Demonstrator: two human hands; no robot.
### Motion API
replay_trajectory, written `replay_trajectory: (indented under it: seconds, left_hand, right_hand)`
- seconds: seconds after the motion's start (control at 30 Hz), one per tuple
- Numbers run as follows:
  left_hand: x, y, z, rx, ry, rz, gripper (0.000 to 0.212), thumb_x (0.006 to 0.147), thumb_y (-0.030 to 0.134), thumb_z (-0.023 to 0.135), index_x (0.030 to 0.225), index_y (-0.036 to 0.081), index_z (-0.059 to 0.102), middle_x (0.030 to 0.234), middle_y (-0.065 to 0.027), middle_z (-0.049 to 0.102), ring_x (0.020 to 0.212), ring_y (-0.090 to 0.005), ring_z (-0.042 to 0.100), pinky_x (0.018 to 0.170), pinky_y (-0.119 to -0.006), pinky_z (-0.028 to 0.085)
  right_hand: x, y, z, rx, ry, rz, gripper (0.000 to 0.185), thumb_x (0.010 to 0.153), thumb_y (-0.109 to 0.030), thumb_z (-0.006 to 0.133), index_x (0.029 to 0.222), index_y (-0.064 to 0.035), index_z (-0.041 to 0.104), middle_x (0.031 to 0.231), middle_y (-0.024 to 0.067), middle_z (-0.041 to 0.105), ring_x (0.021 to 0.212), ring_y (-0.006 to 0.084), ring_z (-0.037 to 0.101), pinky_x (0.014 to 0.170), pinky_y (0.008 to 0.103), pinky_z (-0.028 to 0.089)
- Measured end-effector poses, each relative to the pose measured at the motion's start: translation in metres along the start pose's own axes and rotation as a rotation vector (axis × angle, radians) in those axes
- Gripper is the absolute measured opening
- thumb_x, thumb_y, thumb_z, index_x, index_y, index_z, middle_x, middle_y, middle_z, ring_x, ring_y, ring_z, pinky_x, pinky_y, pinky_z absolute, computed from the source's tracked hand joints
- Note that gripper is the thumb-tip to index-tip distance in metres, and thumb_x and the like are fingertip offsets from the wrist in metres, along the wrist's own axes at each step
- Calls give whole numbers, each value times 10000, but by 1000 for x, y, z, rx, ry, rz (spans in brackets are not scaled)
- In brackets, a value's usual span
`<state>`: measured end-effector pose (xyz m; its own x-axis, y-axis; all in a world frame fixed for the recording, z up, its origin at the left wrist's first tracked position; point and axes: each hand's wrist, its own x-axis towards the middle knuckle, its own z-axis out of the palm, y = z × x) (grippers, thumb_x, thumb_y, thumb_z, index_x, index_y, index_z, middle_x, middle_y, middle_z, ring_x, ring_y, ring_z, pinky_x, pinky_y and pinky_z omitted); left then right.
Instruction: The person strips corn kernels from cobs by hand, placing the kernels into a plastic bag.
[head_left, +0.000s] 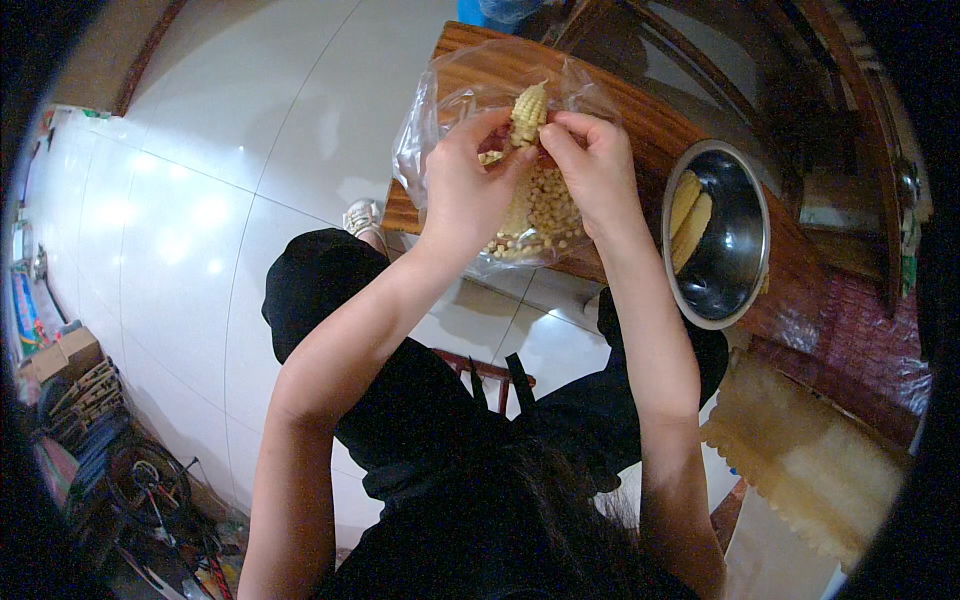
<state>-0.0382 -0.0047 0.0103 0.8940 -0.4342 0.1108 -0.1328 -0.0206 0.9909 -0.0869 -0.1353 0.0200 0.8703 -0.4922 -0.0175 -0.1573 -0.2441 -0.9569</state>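
A pale yellow corn cob (529, 112) stands tip-up between my hands, with kernels on its visible side. My left hand (474, 176) grips its lower part between thumb and fingers. From the other side, the thumb and index finger of my right hand (592, 150) press on the cob's edge. Below both hands a transparent plastic bag (416, 150) lies spread open over the wooden table. Many loose corn kernels (555, 206) are heaped in it, partly hidden by my left hand and wrist.
To the right, a steel bowl (731, 247) holds a few corn cobs (690, 225) on the wooden table (480, 64). Wooden chair parts (675, 45) stand beyond. A tasselled cloth (810, 450) covers something at lower right. A bicycle wheel (148, 480) and a cardboard box (64, 352) are at lower left.
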Motion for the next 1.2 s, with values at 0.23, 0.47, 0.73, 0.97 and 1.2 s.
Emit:
replay_trajectory:
  seconds: [0.23,0.47,0.73,0.97,1.2]
  left_hand:
    - [1,4,0,203,65,99,333,685,61,716,989,-32,618,872,-182,632,786,-287,640,699,-349,499]
    - [0,6,0,306,80,125,338,660,62,722,973,-19,622,868,-172,622,783,-298,631,691,-363,495]
    - [-1,11,3,380,85,132,322,657,86,725,953,10,622,867,-146,620,780,-292,631,678,-367,500]
    - [-3,15,7,465,102,137,293,654,111,730,913,41,613,860,-126,608,760,-292,627,652,-373,503]
    - [-3,15,3,486,136,177,302,616,72,734,877,51,585,833,-104,569,741,-296,598,615,-387,487]
  right_hand:
    - [-1,-2,-2,169,-82,142,143,826,-90,573,870,24,648,821,17,618,762,60,532,675,215,421]
    - [2,3,0,283,-85,172,162,797,-141,595,806,13,644,719,18,610,673,89,527,615,248,419]
    - [-1,1,0,318,-43,182,180,806,-174,613,793,2,643,696,-5,579,654,77,496,583,248,388]
    - [4,22,-10,216,-60,145,221,824,-214,616,791,2,644,733,-1,588,675,78,497,594,247,391]
    - [-3,-11,1,330,-40,187,178,818,-165,599,820,7,648,735,5,585,694,75,497,607,251,393]
